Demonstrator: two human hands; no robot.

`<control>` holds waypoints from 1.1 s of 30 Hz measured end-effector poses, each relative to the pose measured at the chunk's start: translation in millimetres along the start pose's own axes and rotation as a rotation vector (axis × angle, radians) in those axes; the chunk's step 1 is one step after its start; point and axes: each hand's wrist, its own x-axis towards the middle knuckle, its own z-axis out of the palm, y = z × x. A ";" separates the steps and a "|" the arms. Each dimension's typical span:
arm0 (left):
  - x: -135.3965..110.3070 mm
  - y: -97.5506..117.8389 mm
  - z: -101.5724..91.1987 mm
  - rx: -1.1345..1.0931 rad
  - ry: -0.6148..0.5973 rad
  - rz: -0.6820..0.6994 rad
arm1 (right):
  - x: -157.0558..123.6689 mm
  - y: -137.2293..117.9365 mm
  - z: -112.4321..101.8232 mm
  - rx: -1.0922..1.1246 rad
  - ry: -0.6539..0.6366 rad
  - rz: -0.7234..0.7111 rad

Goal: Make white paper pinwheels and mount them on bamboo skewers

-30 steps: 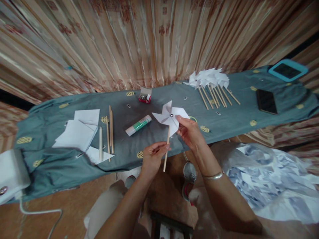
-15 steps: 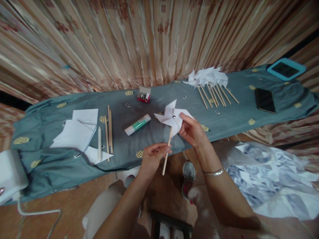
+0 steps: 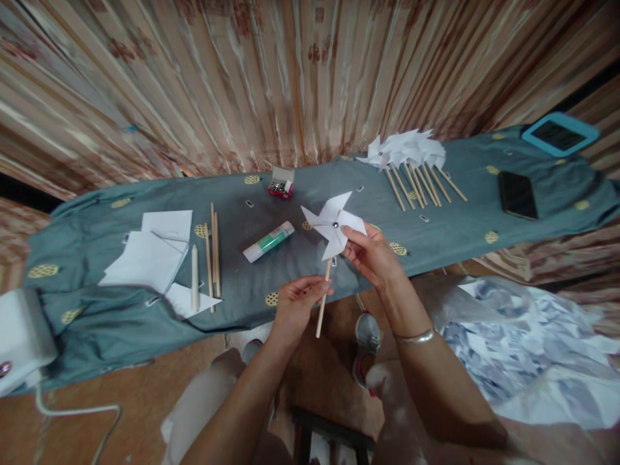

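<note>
A white paper pinwheel (image 3: 329, 211) with a shiny metal tack at its centre is held up in front of me, above the table's near edge. My left hand (image 3: 299, 303) pinches its wooden stick (image 3: 320, 316) below the blades. At the right blade, my right hand (image 3: 372, 255) has its thumb on the paper close to the tack and its other fingers behind, partly hidden. Beyond the pinwheel stand a small open box of tacks (image 3: 281, 187) and, lying on its side, a glue stick (image 3: 269, 241).
Finished pinwheels (image 3: 411, 150) lie in a row at the back right, near a black phone (image 3: 517, 195) and a blue-framed device (image 3: 560, 134). At left are paper sheets (image 3: 150, 258), loose wooden sticks (image 3: 216, 255) and a white candle-like rod (image 3: 194, 278). A bag of paper pieces (image 3: 523, 349) sits lower right.
The pinwheel's blades have turned a little about the tack. My right thumb has shifted left, closer to the centre, while my left hand stays on the stick.
</note>
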 end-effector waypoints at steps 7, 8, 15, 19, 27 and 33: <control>0.6 -0.4 0.0 0.013 0.019 0.014 | -0.6 0.6 1.7 -0.001 -0.010 0.000; 0.8 -0.4 0.0 0.013 0.020 0.015 | -0.4 0.6 1.9 0.001 -0.006 0.000; 2.9 -0.2 0.4 0.005 0.032 0.030 | -0.7 1.3 2.2 -0.091 0.018 -0.011; 4.2 -0.3 0.3 0.006 0.033 0.043 | -1.3 0.7 2.6 -0.177 0.011 -0.030; 4.8 -1.3 -3.0 0.003 0.036 0.048 | 5.0 2.4 -5.4 -0.178 0.149 -0.079; 6.3 -2.5 -3.4 -0.008 0.053 0.064 | 5.2 4.0 -4.2 -0.133 0.196 -0.125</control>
